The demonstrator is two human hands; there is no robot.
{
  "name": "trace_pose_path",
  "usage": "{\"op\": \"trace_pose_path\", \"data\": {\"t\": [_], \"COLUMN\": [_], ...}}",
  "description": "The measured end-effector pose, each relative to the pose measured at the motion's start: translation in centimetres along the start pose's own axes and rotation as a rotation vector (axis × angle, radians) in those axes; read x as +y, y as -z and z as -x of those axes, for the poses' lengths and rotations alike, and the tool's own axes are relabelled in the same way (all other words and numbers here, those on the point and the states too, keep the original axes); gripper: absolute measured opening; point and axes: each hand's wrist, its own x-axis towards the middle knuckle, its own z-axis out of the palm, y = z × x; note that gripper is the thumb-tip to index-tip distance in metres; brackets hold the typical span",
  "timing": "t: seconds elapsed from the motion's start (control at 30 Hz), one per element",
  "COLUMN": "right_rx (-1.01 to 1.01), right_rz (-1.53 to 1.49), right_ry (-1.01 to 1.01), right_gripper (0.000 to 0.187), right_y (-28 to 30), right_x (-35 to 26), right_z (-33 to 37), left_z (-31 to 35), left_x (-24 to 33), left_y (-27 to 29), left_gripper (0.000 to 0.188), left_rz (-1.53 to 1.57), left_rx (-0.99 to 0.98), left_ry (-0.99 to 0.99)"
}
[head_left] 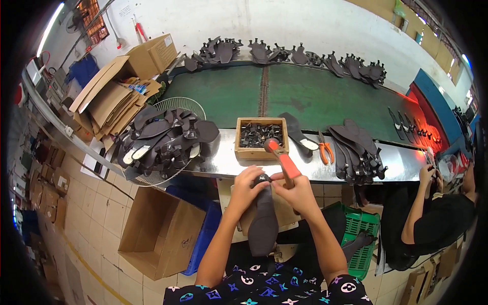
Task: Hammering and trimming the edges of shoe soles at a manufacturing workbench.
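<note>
A dark shoe sole [263, 229] stretches from my lap toward the bench, its heel end up between my hands. My left hand [246, 189] is closed around that heel end, thumb on top. My right hand [300, 194] grips a hammer [288, 170] with a red head and a wooden handle, pointing up and away from me. The same hand's thumb and finger reach to the heel end, and whether they pinch a small part there is hidden. Just beyond, a wooden box [245, 152] holds many small black pieces.
A wire basket [201, 109] heaped with soles stands left. Orange-handled pliers [325, 151] and stacked soles [351, 147] lie right. A green conveyor belt [315, 96] runs behind. An open carton [157, 234] and a green crate [363, 231] flank me. A co-worker [437, 223] sits at right.
</note>
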Motion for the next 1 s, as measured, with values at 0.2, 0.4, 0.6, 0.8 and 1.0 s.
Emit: {"op": "trace_pose_path", "data": {"t": [0.2, 0.4, 0.6, 0.8, 1.0], "right_rx": [-0.032, -0.036, -0.051, 0.043, 0.022], "right_rz": [0.178, 0.309, 0.476, -0.085, 0.258], "right_ry": [0.16, 0.409, 0.457, 0.105, 0.208], "right_gripper": [0.018, 0.019, 0.024, 0.033, 0.046], "right_y": [-1.8, -2.2, -1.7, -0.6, 1.0], "right_x": [1.7, 1.6, 0.8, -0.8, -4.8], "right_z": [-1.7, -0.5, -0.1, 4.2, 8.8], "left_z": [1.9, 2.9, 1.9, 1.7, 1.1], "left_x": [-2.3, -0.7, 0.7, -0.3, 0.1], "left_y": [0.1, 1.1, 2.1, 1.8, 2.2], "left_gripper": [0.026, 0.032, 0.033, 0.03, 0.03], "left_rz": [0.016, 0.042, 0.299, 0.345, 0.414], "left_rx": [-0.139, -0.138, -0.16, -0.177, -0.227], "left_ry": [-0.008, 0.014, 0.207, 0.184, 0.265]}}
